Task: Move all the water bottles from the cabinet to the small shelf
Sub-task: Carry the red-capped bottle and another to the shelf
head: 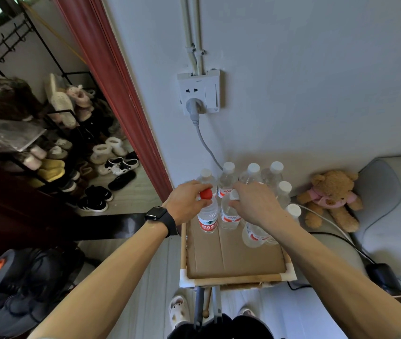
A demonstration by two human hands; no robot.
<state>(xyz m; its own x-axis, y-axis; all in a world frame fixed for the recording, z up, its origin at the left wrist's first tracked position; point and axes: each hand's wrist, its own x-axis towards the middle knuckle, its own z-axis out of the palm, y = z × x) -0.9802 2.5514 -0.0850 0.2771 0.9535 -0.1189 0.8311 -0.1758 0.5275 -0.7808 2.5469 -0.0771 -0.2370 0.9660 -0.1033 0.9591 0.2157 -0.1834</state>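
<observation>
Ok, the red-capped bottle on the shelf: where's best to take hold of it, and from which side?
Take the red-capped bottle at its neck, just under the cap, coming from above and the left, much as the left hand grips it now. It stands upright with a white-capped bottle close on its right, so its top, left and near sides look the most open.

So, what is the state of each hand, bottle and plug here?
left hand, gripping the red-capped bottle by its top
red-capped bottle, upright on the shelf, capped
right hand, gripping the white-capped bottle by its top
white-capped bottle, upright, capped
back bottles, upright, capped
grey plug, in the wall socket
</observation>
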